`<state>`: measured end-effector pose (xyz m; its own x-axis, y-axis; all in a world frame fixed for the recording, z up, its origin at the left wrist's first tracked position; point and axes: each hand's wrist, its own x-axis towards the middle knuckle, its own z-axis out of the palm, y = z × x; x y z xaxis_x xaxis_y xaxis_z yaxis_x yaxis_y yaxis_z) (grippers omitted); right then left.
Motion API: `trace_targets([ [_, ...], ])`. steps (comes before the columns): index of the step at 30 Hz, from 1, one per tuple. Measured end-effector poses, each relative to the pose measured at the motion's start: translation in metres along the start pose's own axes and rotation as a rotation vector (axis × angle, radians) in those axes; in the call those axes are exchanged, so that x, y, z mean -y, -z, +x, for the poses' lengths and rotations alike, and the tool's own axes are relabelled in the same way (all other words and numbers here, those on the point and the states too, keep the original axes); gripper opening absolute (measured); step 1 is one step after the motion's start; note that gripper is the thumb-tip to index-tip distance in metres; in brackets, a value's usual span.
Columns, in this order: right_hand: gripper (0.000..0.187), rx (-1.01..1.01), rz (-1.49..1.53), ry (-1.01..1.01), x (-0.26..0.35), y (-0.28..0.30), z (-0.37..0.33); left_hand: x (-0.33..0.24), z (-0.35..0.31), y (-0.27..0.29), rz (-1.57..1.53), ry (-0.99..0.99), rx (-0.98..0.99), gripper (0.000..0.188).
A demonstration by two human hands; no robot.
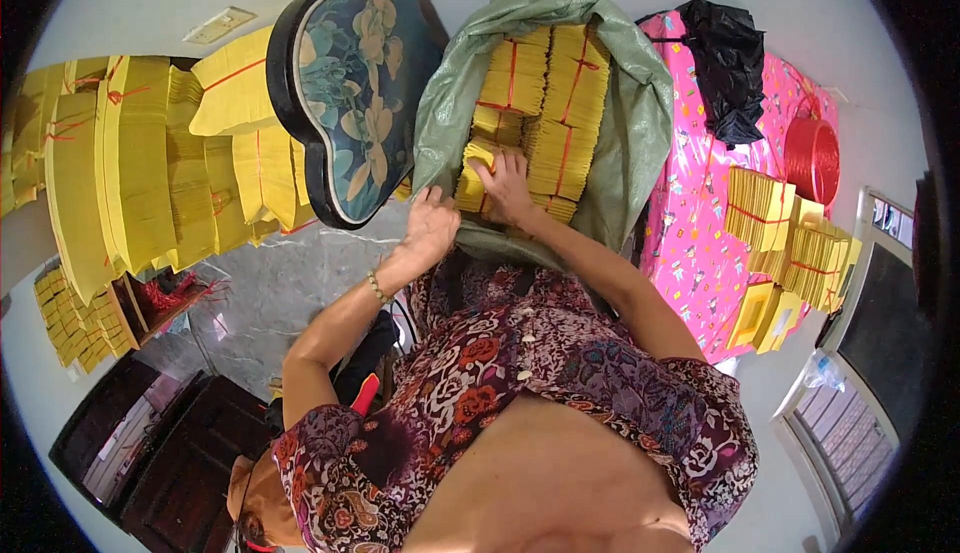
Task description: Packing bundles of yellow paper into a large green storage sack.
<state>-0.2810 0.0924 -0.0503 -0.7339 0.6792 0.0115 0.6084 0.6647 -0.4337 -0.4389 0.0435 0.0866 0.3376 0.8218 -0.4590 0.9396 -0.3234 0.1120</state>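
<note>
Pinching the sack [635,143] rim, its 8 o'clock: left hand [433,223]. Right hand [508,188], thumb spread, over a bundle [470,189] inside sack at 12 o'clock; cannot tell grip. Cloth [683,243], sack's 3 o'clock: print too small to read.

The sack [647,133] is showing a dull grey-green, while the bundles [577,98] inside it are glowing deep yellow, with red ties [513,71] striping them. Stacks [135,183] at the left are repeating that yellow in brighter tones. A scalloped panel [345,63] is displaying cream and tan flowers over teal and dark blue, and black is edging it. Small multicoloured figures are dotting a bright pink cover [685,263]. A plastic bag [722,78] is showing plain black, a roll [811,161] glossy red. Red, white and grey-blue florals are covering the maroon-purple garment [490,353]. Pale veins are marbling the grey floor [285,288].
</note>
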Motion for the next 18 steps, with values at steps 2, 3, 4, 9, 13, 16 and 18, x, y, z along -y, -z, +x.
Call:
trace_targets([
  [2,0.074,-0.035,-0.061,0.02,-0.008,-0.016,0.001,-0.001,0.001,0.004,-0.004,-0.016,0.079,0.007],
  [3,0.075,-0.077,-0.133,0.032,-0.017,-0.02,0.003,0.0,0.006,0.005,0.001,-0.032,0.087,0.009],
  [4,0.075,-0.075,-0.121,0.037,-0.018,-0.011,0.012,0.003,0.002,0.003,0.003,-0.023,0.104,0.011],
  [9,0.072,0.457,0.264,-0.344,-0.069,0.01,0.071,-0.004,0.001,0.025,-0.219,-0.092,-0.142,0.012],
  [13,0.065,0.823,0.502,-0.365,-0.087,-0.007,0.11,-0.026,-0.04,0.023,-0.643,0.084,-0.526,0.014],
  [16,0.065,1.01,0.541,-0.407,-0.08,-0.016,0.138,-0.041,-0.07,-0.035,-0.956,0.596,-0.613,0.024],
  [18,0.065,0.959,0.53,-0.344,-0.099,-0.064,0.128,-0.038,-0.06,-0.105,-1.401,0.852,-0.692,0.032],
])
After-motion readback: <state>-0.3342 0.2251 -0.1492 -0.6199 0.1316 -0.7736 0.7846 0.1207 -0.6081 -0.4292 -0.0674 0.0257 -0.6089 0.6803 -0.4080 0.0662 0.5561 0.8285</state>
